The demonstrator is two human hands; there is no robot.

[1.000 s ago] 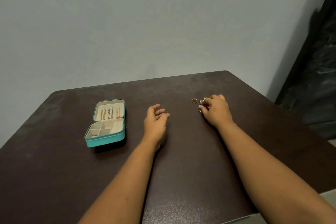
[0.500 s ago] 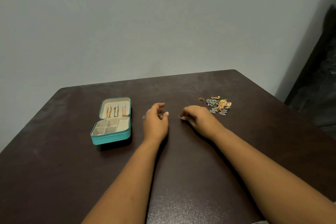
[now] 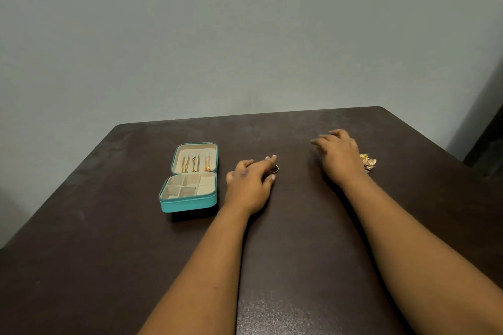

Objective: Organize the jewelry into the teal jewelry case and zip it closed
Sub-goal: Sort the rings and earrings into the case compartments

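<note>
Moved from the pile, a ring (image 3: 274, 168) sits pinched in the left hand (image 3: 249, 185); right hand (image 3: 340, 156) spread.

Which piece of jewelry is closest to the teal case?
The small gold ring at the left hand's fingertips. It lies alone mid-table, while the other loose pieces sit in a heap behind the right hand, farther from the teal case.

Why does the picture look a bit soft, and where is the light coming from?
Head view: dim, even room light. The teal jewelry case throws a soft shadow toward the camera, so the light sits high and ahead. A faint sheen shows on the near table. The right hand has smeared fingertips, likely from motion. The ring by the left hand is too small to read.
</note>
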